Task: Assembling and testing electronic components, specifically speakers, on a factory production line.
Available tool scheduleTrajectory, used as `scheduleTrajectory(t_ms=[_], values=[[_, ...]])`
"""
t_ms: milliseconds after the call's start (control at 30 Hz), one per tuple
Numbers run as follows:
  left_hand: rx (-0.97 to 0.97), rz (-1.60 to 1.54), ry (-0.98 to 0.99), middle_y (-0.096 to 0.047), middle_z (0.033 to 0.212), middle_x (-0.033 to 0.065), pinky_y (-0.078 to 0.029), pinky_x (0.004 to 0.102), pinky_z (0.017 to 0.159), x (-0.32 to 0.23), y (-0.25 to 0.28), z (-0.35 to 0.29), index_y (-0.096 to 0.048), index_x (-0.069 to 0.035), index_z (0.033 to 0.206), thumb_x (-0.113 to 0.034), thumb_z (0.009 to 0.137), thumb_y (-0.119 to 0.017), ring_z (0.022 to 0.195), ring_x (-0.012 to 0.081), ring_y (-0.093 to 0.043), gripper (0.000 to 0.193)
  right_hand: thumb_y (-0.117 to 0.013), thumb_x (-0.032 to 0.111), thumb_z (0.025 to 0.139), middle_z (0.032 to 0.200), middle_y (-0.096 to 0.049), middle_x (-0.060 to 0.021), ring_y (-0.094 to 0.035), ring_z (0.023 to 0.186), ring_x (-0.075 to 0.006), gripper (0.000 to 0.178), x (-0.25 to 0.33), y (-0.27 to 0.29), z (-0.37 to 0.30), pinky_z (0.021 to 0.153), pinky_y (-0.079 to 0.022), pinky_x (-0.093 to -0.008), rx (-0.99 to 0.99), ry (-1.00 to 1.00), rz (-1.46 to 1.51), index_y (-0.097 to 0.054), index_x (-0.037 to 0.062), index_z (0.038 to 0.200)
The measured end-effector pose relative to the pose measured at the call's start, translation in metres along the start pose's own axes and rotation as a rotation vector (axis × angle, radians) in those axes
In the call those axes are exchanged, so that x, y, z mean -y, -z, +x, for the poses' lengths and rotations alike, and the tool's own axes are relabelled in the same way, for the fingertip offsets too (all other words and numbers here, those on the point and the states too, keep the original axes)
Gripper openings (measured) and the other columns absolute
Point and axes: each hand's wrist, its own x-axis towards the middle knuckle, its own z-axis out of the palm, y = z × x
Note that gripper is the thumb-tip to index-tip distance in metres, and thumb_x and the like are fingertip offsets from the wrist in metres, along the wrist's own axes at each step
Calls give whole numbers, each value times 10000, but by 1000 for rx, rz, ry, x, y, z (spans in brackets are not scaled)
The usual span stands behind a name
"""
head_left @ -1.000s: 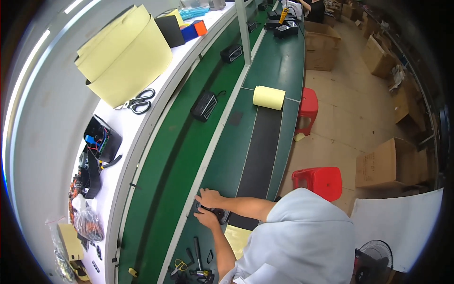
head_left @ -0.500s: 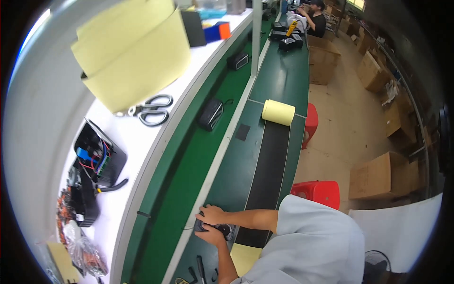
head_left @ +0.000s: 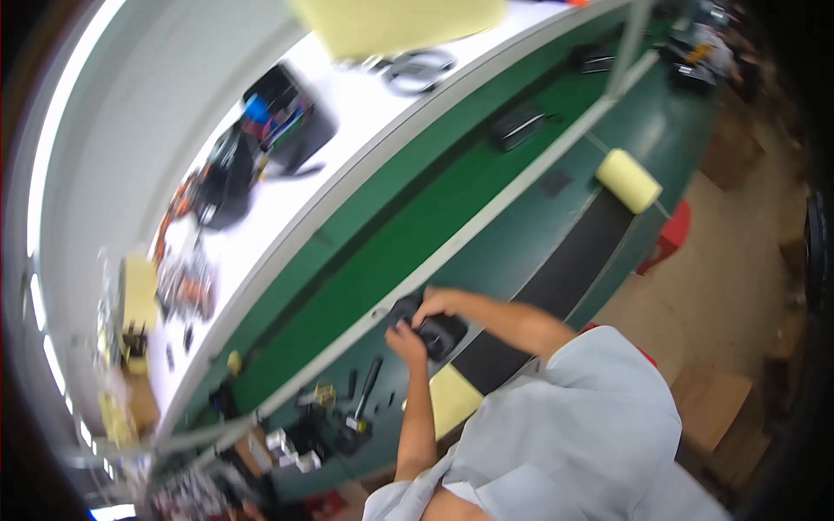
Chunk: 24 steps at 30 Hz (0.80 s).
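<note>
A black boxy device (head_left: 444, 335) with a round part on its face lies on the green bench in front of me. My left hand (head_left: 407, 342) is curled at its near-left side, fingers against it. From the other side my right hand (head_left: 437, 304) reaches over its far end, fingers bent down onto it. Both hands cover much of the device, and blur hides finer detail. Close by, a yellow sheet (head_left: 449, 401) lies on the bench beside a black mat strip (head_left: 569, 269). Left of my left forearm rests a black-handled tool (head_left: 369, 382), apart from the hands.
A yellow roll (head_left: 629, 181) sits farther along the bench. Black devices (head_left: 519, 127) stand in the green channel. The white shelf (head_left: 339, 156) holds scissors (head_left: 420, 71), an open black housing (head_left: 300, 126) and plastic bags (head_left: 187, 282). A red stool (head_left: 667, 236) stands beside the bench.
The view has swung left, so the bench scene sits further right and more tools show at the lower left. Both hands stay on the black device; my right fingers have shifted over it.
</note>
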Motion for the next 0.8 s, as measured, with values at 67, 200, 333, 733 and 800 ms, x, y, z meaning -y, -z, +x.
scheduleTrajectory(t_ms=[67, 200, 333, 733, 800], values=[[27, 31, -30, -548, 1130, 265, -431, 451, 898, 46, 23, -6, -536, 82, 1122, -270, 1001, -481, 983, 377, -570, 377, -908, 226, 491, 1036, -692, -214, -684, 867, -304, 765, 34, 0, -6, 737, -573, -433, 123, 49, -138, -632, -133, 1107], [64, -411, 278, -500, 1176, 160, -547, 328, 645, 44, 55, -77, -454, 9, 1240, -178, 1001, -509, 865, 210, -653, 308, -882, 273, 471, 1318, -457, -289, -507, 1215, -424, 1089, 97, 48, 12, 1014, -443, -481, -329, 370, -911, -343, -37, 1365], [71, -383, 324, -498, 1195, 172, -555, 328, 659, 49, 86, -153, -442, 16, 1263, -159, 984, -528, 885, 220, -662, 341, -808, 166, 619, 1283, -494, -239, -503, 1205, -358, 808, 110, 94, 56, 1089, -356, -464, -613, 713, -1385, -426, 29, 1318], [179, 64, 145, -637, 872, 148, -522, 376, 700, 82, 79, -203, -580, 5, 1039, -153, 884, -661, 794, 262, -650, 236, -607, 130, 788, 1373, -454, -274, -350, 1379, -439, 583, 28, 88, 26, 1185, -218, -511, -779, 910, -1410, -482, 8, 1344], [206, 166, 13, -638, 814, 156, -517, 394, 678, 102, 69, -196, -581, 14, 998, -185, 850, -717, 717, 289, -641, 283, -601, 123, 787, 1317, -481, -270, -395, 1328, -437, 495, 31, 65, 13, 1151, -265, -517, -773, 871, -1352, -541, -2, 1262]])
